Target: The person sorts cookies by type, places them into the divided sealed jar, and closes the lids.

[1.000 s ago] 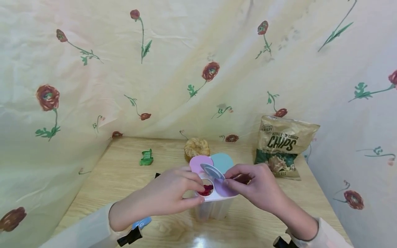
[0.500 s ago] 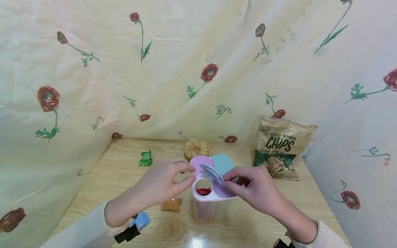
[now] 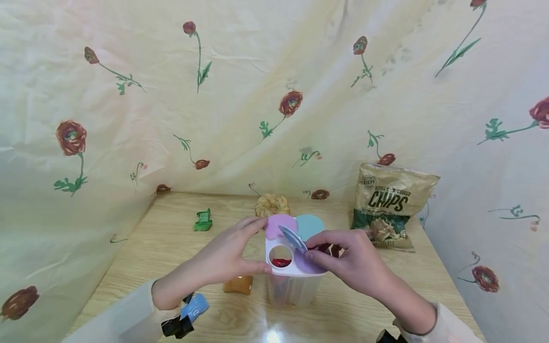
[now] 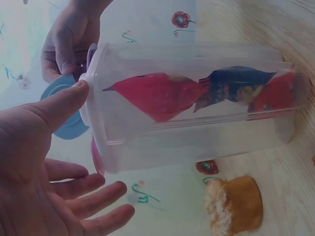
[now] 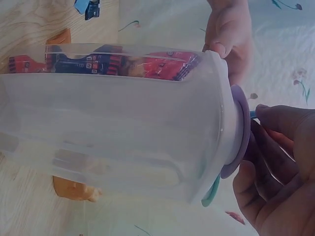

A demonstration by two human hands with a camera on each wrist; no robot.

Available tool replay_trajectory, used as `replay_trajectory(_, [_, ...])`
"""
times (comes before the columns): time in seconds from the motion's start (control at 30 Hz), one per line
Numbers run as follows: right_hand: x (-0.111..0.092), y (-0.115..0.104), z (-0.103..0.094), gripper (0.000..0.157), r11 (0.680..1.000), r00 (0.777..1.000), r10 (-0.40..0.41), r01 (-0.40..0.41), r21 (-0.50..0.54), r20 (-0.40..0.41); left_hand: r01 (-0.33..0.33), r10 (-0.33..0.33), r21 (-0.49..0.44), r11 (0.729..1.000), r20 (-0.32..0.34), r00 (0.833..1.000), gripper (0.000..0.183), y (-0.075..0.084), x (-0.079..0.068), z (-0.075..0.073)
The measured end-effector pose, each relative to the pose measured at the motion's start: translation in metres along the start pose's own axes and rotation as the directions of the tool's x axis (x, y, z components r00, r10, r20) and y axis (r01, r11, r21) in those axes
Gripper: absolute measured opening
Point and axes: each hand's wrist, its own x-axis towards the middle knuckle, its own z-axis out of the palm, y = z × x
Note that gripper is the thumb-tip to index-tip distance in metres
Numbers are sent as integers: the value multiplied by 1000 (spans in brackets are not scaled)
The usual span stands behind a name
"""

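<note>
A clear plastic container (image 3: pixel 296 290) with a white top stands upright between my hands. Pink (image 3: pixel 280 225), teal (image 3: pixel 310 226) and purple (image 3: pixel 308 264) round lids cover three of its openings. The front-left opening is uncovered and shows a red packet (image 3: pixel 281 262) inside. My right hand (image 3: pixel 351 255) pinches the raised pale-blue lid (image 3: pixel 292 237) of that opening. My left hand (image 3: pixel 225 252) touches the top's left side, thumb on the rim, fingers spread and fairly straight. Through the wall, the left wrist view shows red (image 4: pixel 157 96) and blue (image 4: pixel 236 84) packets stacked in one compartment.
Behind the container is a pale-topped pastry (image 3: pixel 272 204). A chips bag (image 3: pixel 388 205) stands at the back right. On the left lie a green packet (image 3: pixel 203 220), an orange-brown packet (image 3: pixel 239 285) and a blue packet (image 3: pixel 195 306). A flowered cloth (image 3: pixel 227 119) hangs behind the table.
My left hand was at the front-left opening with a red packet; it drew back left and then came to the container's rim. The right hand still holds the pale-blue lid up.
</note>
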Motion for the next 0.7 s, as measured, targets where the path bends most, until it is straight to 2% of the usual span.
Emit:
replay_trajectory(0.17, [3, 2, 3, 21, 996, 996, -87, 87, -9, -20, -28, 28, -69, 997, -5, 1000, 96, -6, 4, 1])
replay_trajectory(0.3, [7, 3, 5, 24, 994, 994, -109, 109, -2, 21, -30, 28, -213, 976, -14, 1000, 76, -10, 7, 2])
replay_trajectory(0.37, [8, 3, 5, 23, 995, 993, -103, 103, 2, 56, -17, 14, -318, 948, -10, 1000, 64, -11, 9, 2])
replay_trajectory(0.5, [11, 3, 8, 20, 991, 988, -136, 136, -1, 78, 18, -10, -494, 869, 19, 1000, 51, -14, 13, 2])
replay_trajectory(0.57, [12, 3, 10, 20, 987, 985, -158, 159, -3, 72, 45, -29, -545, 838, 37, 999, 49, -14, 14, 1])
replay_trajectory(0.7, [13, 3, 14, 21, 978, 976, -205, 207, -14, 67, 95, -72, -584, 807, 63, 995, 50, -16, 15, 0])
